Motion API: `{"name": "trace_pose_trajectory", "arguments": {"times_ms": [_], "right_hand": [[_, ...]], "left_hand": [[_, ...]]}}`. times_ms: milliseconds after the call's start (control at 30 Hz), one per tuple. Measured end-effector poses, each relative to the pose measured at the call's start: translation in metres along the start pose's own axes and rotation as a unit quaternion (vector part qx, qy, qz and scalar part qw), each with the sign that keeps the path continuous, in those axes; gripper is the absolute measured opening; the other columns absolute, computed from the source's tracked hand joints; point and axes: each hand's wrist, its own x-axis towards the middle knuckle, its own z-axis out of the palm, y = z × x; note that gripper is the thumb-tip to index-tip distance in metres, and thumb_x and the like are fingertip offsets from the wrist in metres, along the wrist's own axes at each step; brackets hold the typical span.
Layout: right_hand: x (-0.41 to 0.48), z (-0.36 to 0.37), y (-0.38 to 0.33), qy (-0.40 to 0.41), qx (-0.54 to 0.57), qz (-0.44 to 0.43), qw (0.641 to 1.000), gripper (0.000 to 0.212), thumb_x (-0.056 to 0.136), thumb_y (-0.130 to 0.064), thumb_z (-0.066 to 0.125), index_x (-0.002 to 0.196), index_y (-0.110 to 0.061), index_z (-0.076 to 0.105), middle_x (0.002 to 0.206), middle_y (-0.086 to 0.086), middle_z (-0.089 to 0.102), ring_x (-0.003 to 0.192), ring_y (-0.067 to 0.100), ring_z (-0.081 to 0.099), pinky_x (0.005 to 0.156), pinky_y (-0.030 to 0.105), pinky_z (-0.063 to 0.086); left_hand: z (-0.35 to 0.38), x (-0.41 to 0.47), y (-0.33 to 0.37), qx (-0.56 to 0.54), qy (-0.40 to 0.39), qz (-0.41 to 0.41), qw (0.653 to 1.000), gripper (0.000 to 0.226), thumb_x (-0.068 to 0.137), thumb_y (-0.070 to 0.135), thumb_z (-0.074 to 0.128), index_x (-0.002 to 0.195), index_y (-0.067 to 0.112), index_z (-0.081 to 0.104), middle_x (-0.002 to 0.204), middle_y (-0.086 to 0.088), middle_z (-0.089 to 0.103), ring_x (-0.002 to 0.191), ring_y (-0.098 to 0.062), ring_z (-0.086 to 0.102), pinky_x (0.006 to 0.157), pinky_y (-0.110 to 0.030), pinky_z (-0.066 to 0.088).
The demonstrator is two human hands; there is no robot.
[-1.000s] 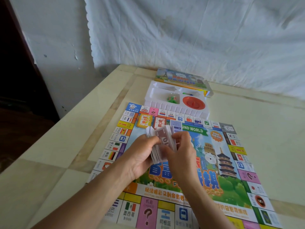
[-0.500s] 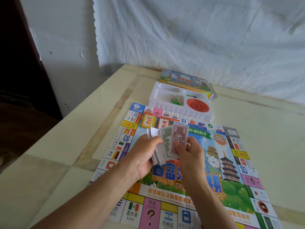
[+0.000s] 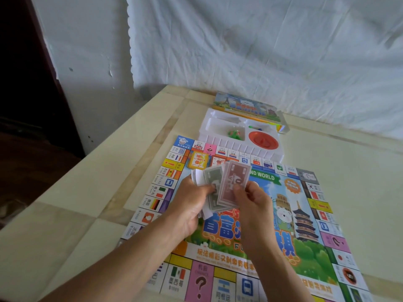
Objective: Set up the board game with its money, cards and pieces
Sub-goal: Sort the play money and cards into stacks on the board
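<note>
- fingers [image 3: 208, 189] of the left hand [image 3: 187, 205] curl round a fanned stack of paper money [image 3: 212, 177], gripping it above the game board [image 3: 305, 247] at mid frame.
- right hand [image 3: 253, 201] pinches the front brownish notes [image 3: 234, 182], thumb on their face.
- white tray [image 3: 218, 125] sits at the board's far edge, upper centre, with a red disc [image 3: 263, 140] and green pieces [image 3: 234, 133] inside.
- box lid [image 3: 246, 105] lies just behind the tray.

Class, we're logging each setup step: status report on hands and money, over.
Left grip holds fanned play money. Right grip pinches reddish bill atop it. Game board flat below; tray beyond, not obstructing.
</note>
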Motion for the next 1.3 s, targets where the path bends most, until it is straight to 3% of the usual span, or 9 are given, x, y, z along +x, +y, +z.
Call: {"name": "trace_pose_trajectory", "arguments": {"times_ms": [167, 333, 467, 633, 733, 900, 1000, 1133, 1300], "right_hand": [[0.002, -0.008, -0.007, -0.022, 0.195, 0.077, 0.978, 0.02, 0.094, -0.003, 0.049, 0.09, -0.007, 0.068, 0.081, 0.008, 0.073, 0.073, 0.019, 0.067, 0.069, 0.032, 0.055], [0.003, -0.009, -0.007, -0.042, 0.184, 0.086, 0.978, 0.02, 0.095, -0.005, 0.048, 0.093, -0.008, 0.067, 0.081, 0.007, 0.072, 0.07, 0.018, 0.065, 0.07, 0.033, 0.054], [0.008, -0.02, -0.014, 0.023, -0.123, -0.078, 0.989, 0.024, 0.097, -0.011, 0.045, 0.079, -0.012, 0.061, 0.068, 0.004, 0.059, 0.059, 0.016, 0.047, 0.051, 0.022, 0.039], [0.002, -0.021, -0.015, -0.078, -0.556, -0.162, 0.811, 0.011, 0.099, -0.021, 0.041, 0.098, -0.015, 0.051, 0.091, -0.002, 0.057, 0.08, 0.015, 0.052, 0.065, 0.025, 0.042], [-0.008, -0.014, -0.005, -0.13, -0.607, -0.134, 0.772, 0.02, 0.092, -0.007, 0.044, 0.111, -0.013, 0.045, 0.11, 0.004, 0.056, 0.097, 0.021, 0.052, 0.071, 0.027, 0.036], [-0.01, -0.013, -0.011, -0.112, -0.617, -0.136, 0.767, 0.012, 0.094, -0.006, 0.041, 0.099, -0.017, 0.042, 0.103, 0.002, 0.059, 0.085, 0.021, 0.05, 0.065, 0.029, 0.033], [-0.004, -0.017, -0.006, -0.136, -0.58, -0.106, 0.796, 0.011, 0.096, -0.01, 0.042, 0.088, -0.017, 0.037, 0.09, 0.002, 0.06, 0.071, 0.019, 0.049, 0.056, 0.031, 0.036], [0.001, -0.026, -0.012, -0.13, -0.205, 0.067, 0.968, 0.015, 0.095, -0.007, 0.044, 0.091, 0.001, 0.056, 0.069, 0.005, 0.053, 0.058, 0.015, 0.044, 0.051, 0.025, 0.035], [-0.007, -0.023, -0.013, -0.134, -0.006, 0.102, 0.986, 0.016, 0.096, -0.006, 0.047, 0.095, -0.003, 0.063, 0.062, -0.001, 0.057, 0.053, 0.008, 0.046, 0.05, 0.021, 0.034]], "left_hand": [[-0.001, 0.001, 0.001, -0.015, 0.018, -0.009, 1.0, 0.015, 0.089, -0.002, 0.057, 0.092, 0.01, 0.066, 0.074, -0.006, 0.073, 0.067, -0.021, 0.069, 0.056, -0.032, 0.052], [-0.002, 0.002, 0.002, -0.025, 0.019, -0.02, 0.999, 0.016, 0.09, -0.001, 0.054, 0.098, 0.008, 0.065, 0.082, -0.011, 0.071, 0.074, -0.024, 0.068, 0.058, -0.033, 0.054], [-0.007, 0.002, 0.009, -0.1, 0.011, -0.052, 0.994, 0.014, 0.091, 0.004, 0.051, 0.096, 0.012, 0.062, 0.079, -0.01, 0.064, 0.07, -0.022, 0.06, 0.051, -0.026, 0.046], [-0.013, 0.0, 0.018, -0.239, -0.014, -0.125, 0.963, 0.035, 0.089, 0.044, 0.059, 0.109, 0.016, 0.06, 0.09, -0.01, 0.06, 0.077, -0.022, 0.056, 0.069, -0.035, 0.05], [-0.012, -0.003, 0.021, -0.229, -0.023, -0.119, 0.966, 0.044, 0.082, 0.052, 0.064, 0.104, 0.013, 0.06, 0.068, -0.003, 0.055, 0.054, -0.014, 0.052, 0.062, -0.032, 0.049], [-0.011, -0.003, 0.015, -0.205, -0.015, -0.09, 0.974, 0.017, 0.087, 0.022, 0.067, 0.101, 0.023, 0.058, 0.065, 0.0, 0.047, 0.046, -0.009, 0.043, 0.056, -0.03, 0.045], [-0.008, -0.002, 0.013, -0.163, -0.024, -0.047, 0.985, 0.017, 0.089, 0.013, 0.061, 0.101, 0.025, 0.059, 0.067, 0.0, 0.047, 0.049, -0.009, 0.044, 0.055, -0.029, 0.045], [-0.007, -0.001, 0.006, -0.093, -0.027, -0.019, 0.995, 0.023, 0.087, 0.001, 0.058, 0.102, 0.018, 0.063, 0.062, -0.003, 0.056, 0.05, -0.011, 0.053, 0.053, -0.028, 0.046], [-0.003, -0.008, 0.001, -0.043, -0.104, 0.025, 0.993, 0.033, 0.081, 0.002, 0.067, 0.109, 0.018, 0.062, 0.069, -0.002, 0.068, 0.056, -0.014, 0.059, 0.049, -0.027, 0.045]]}}
